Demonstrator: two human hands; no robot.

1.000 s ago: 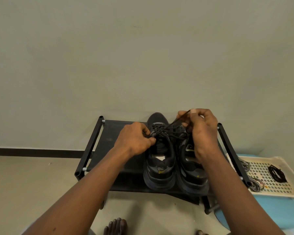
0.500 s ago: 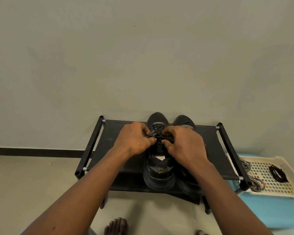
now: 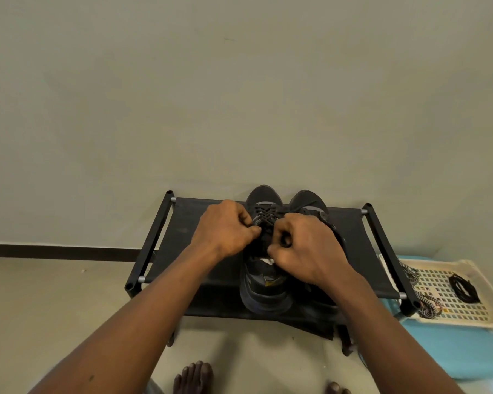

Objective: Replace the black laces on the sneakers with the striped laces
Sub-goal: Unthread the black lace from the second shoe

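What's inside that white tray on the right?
A coiled black lace lies in the tray, with striped laces bunched along its left side. The rack covers that edge, so part of them is hidden.

Pair of dark sneakers (image 3: 264, 282) side by side, centre frame, toes up-frame. black laces (image 3: 264, 216) threaded in left one. striped laces (image 3: 427, 305) coiled lower right, loose black lace (image 3: 464, 288) just beside.

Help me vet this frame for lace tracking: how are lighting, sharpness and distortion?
Head view: soft, dim, even light, no harsh shadows; left hand and right hand look sharp, pinching the black lace, which barely separates from the dark sneaker and rack; wide-angle distortion splays the rack's side rails; striped laces near the right edge are legible.
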